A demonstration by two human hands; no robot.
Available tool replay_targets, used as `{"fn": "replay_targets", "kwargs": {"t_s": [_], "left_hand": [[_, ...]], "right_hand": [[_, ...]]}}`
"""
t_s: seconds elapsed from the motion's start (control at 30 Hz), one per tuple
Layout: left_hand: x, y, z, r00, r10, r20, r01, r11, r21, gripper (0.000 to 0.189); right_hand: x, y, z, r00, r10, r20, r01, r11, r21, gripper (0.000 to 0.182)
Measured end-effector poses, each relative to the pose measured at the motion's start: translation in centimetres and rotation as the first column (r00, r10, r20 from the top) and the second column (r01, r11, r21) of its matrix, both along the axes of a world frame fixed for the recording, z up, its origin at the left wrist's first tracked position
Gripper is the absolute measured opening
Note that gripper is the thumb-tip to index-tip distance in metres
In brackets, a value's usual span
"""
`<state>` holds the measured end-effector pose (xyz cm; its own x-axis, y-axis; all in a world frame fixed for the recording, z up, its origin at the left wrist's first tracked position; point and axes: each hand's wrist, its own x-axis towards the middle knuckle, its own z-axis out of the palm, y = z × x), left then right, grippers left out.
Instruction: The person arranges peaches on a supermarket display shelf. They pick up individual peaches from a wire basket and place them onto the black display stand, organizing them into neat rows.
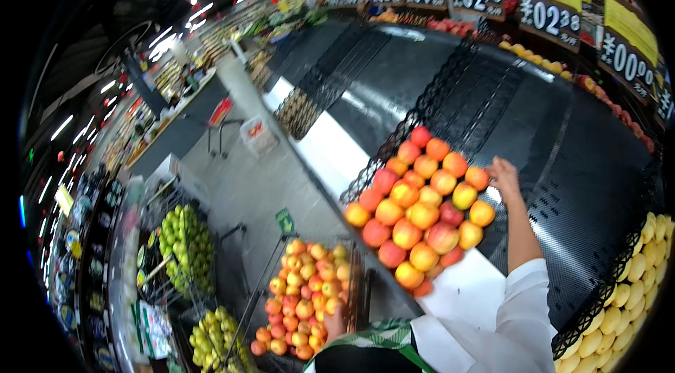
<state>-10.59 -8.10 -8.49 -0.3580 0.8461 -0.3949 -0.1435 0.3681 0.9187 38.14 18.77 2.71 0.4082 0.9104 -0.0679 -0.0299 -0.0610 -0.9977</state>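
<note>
Red and yellow apples (pixel 416 209) lie in a pile on the sloped black display stand (pixel 580 125). My right hand (pixel 504 179) is at the pile's right edge, its fingertips against one apple (pixel 477 178); whether they grip it cannot be made out. Below and to the left, a wire shopping cart (pixel 354 278) holds a heap of similar apples (pixel 303 294). My left hand (pixel 336 322) is low among the cart's apples at their right side. Its fingers are partly hidden, so a grip on any apple cannot be confirmed.
A white board (pixel 464 288) runs along the stand's front edge. Yellow mangoes (pixel 627 294) lie behind black netting (pixel 596 315) at right. Carts with green fruit (pixel 187 251) and yellow-green fruit (pixel 219 341) stand left. A plastic bag (pixel 258 135) lies on the aisle floor (pixel 237 183).
</note>
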Motion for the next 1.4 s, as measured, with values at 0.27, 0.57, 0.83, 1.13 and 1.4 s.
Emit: {"fn": "replay_targets", "kwargs": {"t_s": [0.27, 0.57, 0.83, 1.13, 1.4], "left_hand": [[-3.5, -2.0, -13.2, 0.950, 0.049, -0.307, -0.062, 0.998, -0.033, 0.060], [-3.5, -1.6, -13.3, 0.900, 0.113, -0.420, -0.137, 0.990, -0.026, 0.066], [-0.9, -1.4, -8.1, 0.935, 0.055, -0.350, -0.028, 0.996, 0.083, 0.062], [0.4, 0.2, -5.4, 0.990, 0.070, 0.122, -0.075, 0.997, 0.034, 0.057], [1.3, 2.4, 1.2, 0.885, -0.061, 0.461, -0.004, 0.990, 0.140, 0.060]], "right_hand": [[-0.3, 0.2, 0.0, 0.999, 0.026, -0.045, -0.024, 0.999, 0.036, 0.047], [-1.8, -0.4, 1.2, 0.998, 0.053, -0.035, -0.051, 0.997, 0.058, 0.043], [-1.2, 0.9, -1.0, 0.999, 0.022, 0.026, -0.027, 0.982, 0.185, 0.030], [-1.2, 0.0, -0.6, 1.000, 0.015, 0.027, -0.020, 0.976, 0.217, 0.029], [-1.4, -0.3, 0.5, 0.999, 0.027, 0.031, -0.032, 0.988, 0.152, 0.039]]}}
